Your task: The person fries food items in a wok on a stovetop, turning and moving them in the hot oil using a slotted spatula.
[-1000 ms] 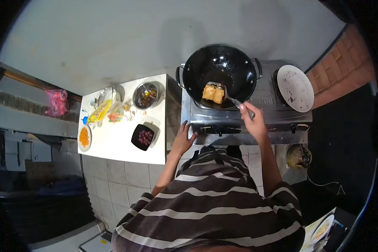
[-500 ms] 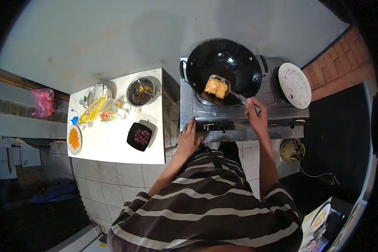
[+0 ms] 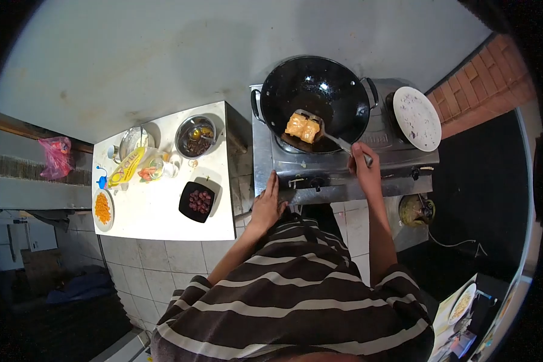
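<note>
My right hand (image 3: 366, 171) is closed round the handle of a metal spatula (image 3: 340, 143). The spatula's blade reaches into a black two-handled wok (image 3: 344, 105) on the stove. On the blade, near the wok's front wall, lie golden-brown fried pieces (image 3: 302, 127) that look like tofu or folded pastry; I cannot tell which. My left hand (image 3: 267, 207) rests with its fingers stretched out against the front left edge of the steel gas stove (image 3: 344, 178), holding nothing.
A white oval plate (image 3: 417, 119) with dark specks sits over the right burner. On the white table (image 3: 157, 211) at left are a black dish (image 3: 189, 213) of dark red pieces, a steel bowl (image 3: 181, 134), a yellow-printed bag (image 3: 127, 166) and a plate of orange bits (image 3: 103, 224).
The camera view has shifted slightly. My right hand and the spatula have moved a little with the fried pieces, which stay on the blade. My left hand stays on the stove edge.
</note>
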{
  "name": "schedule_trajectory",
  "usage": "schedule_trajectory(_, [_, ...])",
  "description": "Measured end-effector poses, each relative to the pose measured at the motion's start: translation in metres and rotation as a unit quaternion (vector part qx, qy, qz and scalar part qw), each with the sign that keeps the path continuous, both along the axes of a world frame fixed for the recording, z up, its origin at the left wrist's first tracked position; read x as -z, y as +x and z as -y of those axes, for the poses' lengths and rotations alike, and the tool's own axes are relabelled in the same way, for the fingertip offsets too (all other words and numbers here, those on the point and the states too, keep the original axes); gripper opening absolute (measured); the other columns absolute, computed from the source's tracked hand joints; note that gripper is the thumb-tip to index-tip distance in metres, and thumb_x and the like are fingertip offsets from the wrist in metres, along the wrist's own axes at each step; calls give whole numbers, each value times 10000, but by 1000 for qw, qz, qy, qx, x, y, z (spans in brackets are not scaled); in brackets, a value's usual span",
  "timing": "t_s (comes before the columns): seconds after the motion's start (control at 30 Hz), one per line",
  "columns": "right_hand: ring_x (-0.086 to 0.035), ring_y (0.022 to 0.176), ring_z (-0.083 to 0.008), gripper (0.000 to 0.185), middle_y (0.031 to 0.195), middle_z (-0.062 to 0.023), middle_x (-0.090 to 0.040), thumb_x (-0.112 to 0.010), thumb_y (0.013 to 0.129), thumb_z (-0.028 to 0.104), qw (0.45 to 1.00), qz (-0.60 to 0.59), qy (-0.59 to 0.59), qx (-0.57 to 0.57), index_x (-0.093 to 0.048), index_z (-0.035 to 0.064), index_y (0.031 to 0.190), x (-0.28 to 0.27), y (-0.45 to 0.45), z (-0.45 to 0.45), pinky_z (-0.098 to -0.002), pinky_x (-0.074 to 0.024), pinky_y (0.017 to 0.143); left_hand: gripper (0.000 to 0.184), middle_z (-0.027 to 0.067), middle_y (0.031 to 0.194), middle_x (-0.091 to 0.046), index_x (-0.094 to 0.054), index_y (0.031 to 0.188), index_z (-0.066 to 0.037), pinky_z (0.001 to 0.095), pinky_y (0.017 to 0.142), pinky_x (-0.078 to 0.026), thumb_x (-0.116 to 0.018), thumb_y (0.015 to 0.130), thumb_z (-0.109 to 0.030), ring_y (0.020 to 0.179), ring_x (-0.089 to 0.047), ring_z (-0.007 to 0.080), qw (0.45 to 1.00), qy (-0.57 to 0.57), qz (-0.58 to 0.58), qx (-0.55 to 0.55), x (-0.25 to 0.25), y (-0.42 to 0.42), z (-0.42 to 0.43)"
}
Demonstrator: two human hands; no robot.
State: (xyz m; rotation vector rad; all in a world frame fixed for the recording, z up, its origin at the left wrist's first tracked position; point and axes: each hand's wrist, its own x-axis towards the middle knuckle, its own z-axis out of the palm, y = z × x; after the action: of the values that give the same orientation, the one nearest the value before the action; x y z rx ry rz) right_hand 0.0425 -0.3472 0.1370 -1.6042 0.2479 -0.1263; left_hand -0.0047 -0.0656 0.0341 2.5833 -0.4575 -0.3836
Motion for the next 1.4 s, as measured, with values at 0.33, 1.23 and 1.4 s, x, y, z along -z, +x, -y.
schedule_trajectory(0.33, [-509, 481, -86, 338, 609, -31, -569, -585, 986, 433, 991, -74, 94, 56, -577, 109, 889, -8, 11, -3, -232, -317, 428, 921, 132, 1629, -132, -202, 1518, 36, 447, 876, -537, -733, 822, -252, 1051, -641, 418, 1000, -16, 16, -17, 1, -2, 2])
schedule_trajectory(1.23, [-536, 545, -105, 329, 645, -16, -575, -539, 1016, 411, 972, -31, 218, 86, -511, 127, 853, -6, -16, -14, -245, -369, 487, 927, 131, 1623, -154, -172, 1530, 27, 434, 850, -551, -720, 832, -242, 1014, -653, 417, 1000, -6, 11, -28, 1, -3, 5])
schedule_trajectory(1.4, [-534, 573, -111, 318, 672, -23, -571, -515, 1027, 409, 960, -24, 267, 79, -476, 135, 872, 10, -29, -22, -251, -378, 507, 939, 129, 1630, -129, -156, 1536, 22, 429, 845, -553, -720, 835, -249, 1015, -655, 412, 999, 12, -20, -24, -2, -1, 6])
